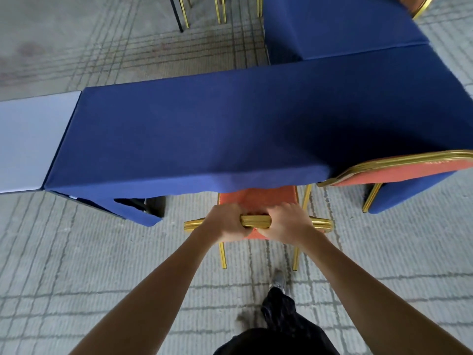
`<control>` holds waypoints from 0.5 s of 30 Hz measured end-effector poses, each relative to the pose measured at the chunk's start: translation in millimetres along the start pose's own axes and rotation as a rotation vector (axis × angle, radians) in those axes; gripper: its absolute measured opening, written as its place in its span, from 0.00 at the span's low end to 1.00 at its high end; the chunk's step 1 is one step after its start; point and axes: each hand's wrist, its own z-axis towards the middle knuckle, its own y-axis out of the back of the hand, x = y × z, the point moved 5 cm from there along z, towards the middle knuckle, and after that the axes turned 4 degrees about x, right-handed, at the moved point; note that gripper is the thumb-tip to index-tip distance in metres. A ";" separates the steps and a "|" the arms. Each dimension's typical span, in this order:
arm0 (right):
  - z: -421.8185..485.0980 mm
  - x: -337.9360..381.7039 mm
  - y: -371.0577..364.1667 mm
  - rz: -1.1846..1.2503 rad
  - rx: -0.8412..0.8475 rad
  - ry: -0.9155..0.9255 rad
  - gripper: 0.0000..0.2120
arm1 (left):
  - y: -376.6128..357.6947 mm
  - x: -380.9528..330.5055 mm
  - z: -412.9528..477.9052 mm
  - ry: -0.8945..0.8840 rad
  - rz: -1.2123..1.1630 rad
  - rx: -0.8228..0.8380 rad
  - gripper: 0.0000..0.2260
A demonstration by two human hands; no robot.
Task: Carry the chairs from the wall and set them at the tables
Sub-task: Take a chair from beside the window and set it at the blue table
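Observation:
A gold-framed chair with orange-red upholstery stands at the near edge of a long table under a blue cloth; the front of its seat is hidden beneath the cloth's hanging edge. My left hand and my right hand both grip the gold top rail of its backrest, side by side. A second chair of the same kind sits to the right, its backrest against the table's edge.
A second blue-clothed table stands behind at the right, and a bare grey tabletop adjoins on the left. Gold chair legs show at the top edge. Grey patterned carpet covers the floor; my leg and shoe are below the chair.

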 end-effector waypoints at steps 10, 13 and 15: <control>-68.6 34.2 -67.3 0.063 0.157 -0.013 0.19 | -82.5 -2.2 -59.5 -0.078 -0.063 0.052 0.21; -88.1 40.8 -92.1 0.083 0.188 -0.025 0.23 | -110.1 -3.9 -74.6 -0.089 -0.054 0.076 0.23; -94.3 41.9 -106.5 0.092 0.175 -0.035 0.25 | -122.5 -3.0 -78.8 -0.075 -0.056 0.075 0.22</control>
